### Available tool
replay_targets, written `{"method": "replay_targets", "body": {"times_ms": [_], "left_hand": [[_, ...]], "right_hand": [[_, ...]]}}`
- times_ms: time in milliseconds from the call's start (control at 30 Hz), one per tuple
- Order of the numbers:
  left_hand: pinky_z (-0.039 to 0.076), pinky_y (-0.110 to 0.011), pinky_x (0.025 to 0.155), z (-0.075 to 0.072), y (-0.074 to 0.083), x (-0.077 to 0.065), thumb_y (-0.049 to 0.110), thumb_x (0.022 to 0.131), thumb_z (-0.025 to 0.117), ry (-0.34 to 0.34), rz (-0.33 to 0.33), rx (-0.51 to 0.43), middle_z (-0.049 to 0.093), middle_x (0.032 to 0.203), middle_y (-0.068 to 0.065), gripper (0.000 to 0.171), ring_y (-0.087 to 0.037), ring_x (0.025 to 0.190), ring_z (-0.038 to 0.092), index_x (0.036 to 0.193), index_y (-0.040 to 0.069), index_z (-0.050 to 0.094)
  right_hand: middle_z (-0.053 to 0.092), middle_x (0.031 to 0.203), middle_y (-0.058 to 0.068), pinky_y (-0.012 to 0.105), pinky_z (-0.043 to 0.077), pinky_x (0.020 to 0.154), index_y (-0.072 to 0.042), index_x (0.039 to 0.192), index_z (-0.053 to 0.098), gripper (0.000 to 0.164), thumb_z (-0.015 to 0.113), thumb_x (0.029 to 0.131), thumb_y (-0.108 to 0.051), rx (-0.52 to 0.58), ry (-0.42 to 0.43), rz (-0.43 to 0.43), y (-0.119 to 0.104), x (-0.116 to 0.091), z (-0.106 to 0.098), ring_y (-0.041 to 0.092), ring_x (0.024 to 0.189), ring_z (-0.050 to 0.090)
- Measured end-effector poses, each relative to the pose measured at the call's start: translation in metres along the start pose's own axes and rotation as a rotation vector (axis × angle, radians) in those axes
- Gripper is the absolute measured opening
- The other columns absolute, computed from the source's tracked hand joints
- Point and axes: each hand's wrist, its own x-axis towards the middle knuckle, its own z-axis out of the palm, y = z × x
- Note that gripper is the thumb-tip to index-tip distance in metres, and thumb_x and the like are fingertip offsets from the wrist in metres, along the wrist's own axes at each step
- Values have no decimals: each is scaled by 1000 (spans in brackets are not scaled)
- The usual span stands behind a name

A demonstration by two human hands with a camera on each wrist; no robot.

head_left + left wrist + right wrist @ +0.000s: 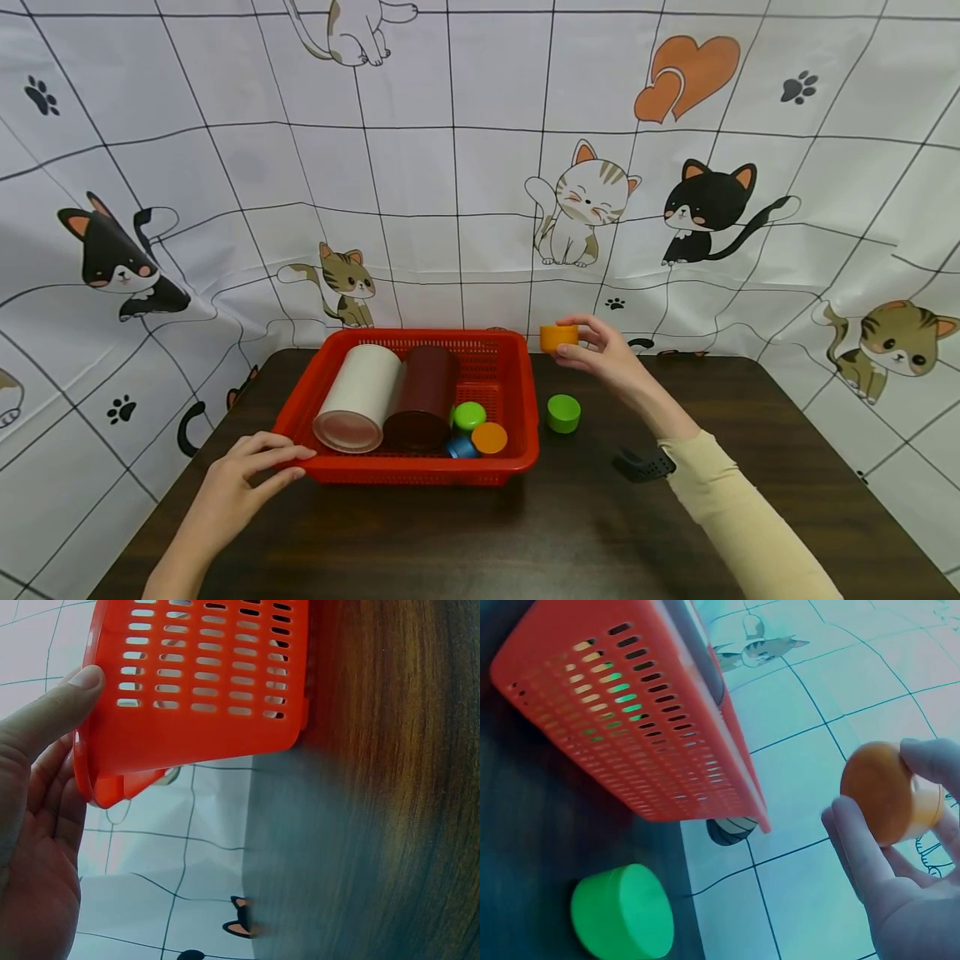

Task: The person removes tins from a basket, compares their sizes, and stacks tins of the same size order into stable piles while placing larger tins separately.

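Observation:
A red plastic basket (420, 475) stands on the dark table. My left hand (243, 483) holds its front left rim, with the thumb (82, 679) on the outside and the other fingers behind the rim. Up past the basket's right side, my right hand (600, 354) pinches a small orange round container (558, 337) between thumb and fingers, raised off the table. Below that hand a similar green container (563, 413) sits on the table, close to the basket. In the right wrist view the orange container shows its smooth round end.
Inside the basket lie a white cylinder (360, 387) and a dark brown cylinder (426, 392), side by side. To their right are smaller green (469, 415), orange (490, 437) and blue (462, 447) round pieces. A white cat-print curtain (487, 183) hangs behind the table (570, 533).

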Motion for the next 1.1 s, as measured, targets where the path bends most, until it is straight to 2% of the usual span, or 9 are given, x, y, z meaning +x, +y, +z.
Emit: {"method": "replay_targets", "body": {"times_ms": [200, 367, 500, 767, 1000, 1100], "left_hand": [[35, -1, 82, 1, 0, 0, 6, 68, 87, 2, 4, -11, 66, 98, 11, 42, 11, 97, 42, 99, 33, 77], [36, -3, 82, 1, -1, 1, 6, 67, 87, 10, 24, -15, 65, 98, 12, 43, 10, 97, 43, 99, 33, 77], [37, -3, 82, 1, -1, 2, 7, 67, 87, 10, 32, -19, 66, 98, 11, 42, 10, 98, 43, 100, 33, 77], [37, -3, 81, 1, -1, 2, 5, 67, 87, 6, 17, -15, 66, 98, 10, 44, 10, 97, 43, 100, 33, 77], [37, -3, 81, 1, -2, 1, 6, 68, 87, 4, 12, -14, 66, 98, 10, 43, 11, 97, 42, 100, 32, 77], [37, -3, 80, 1, -2, 1, 5, 67, 87, 6, 12, -14, 66, 98, 10, 44, 10, 97, 42, 100, 32, 77]], "right_hand": [[49, 137, 19, 27, 57, 88, -4, 137, 47, 45, 65, 95, -10, -96, 57, -60, 6, -11, -2, 14, 104, 66], [45, 146, 19, 17, 53, 87, -15, 149, 39, 62, 68, 94, -14, -234, 108, -68, 15, -20, -1, 31, 117, 63], [37, 152, 18, 16, 52, 89, -18, 155, 31, 73, 69, 93, -12, -254, 100, -47, 25, -24, -2, 42, 129, 55], [44, 141, 20, 23, 56, 86, -8, 147, 39, 68, 73, 89, -7, -313, 67, -8, 48, -26, -5, 42, 122, 60], [55, 136, 19, 40, 56, 91, -11, 145, 44, 65, 75, 87, -10, -473, 56, -4, 61, -30, -3, 36, 115, 62], [57, 136, 18, 41, 55, 90, -12, 144, 47, 65, 77, 87, -13, -527, 61, 2, 63, -31, -2, 33, 111, 63]]}}
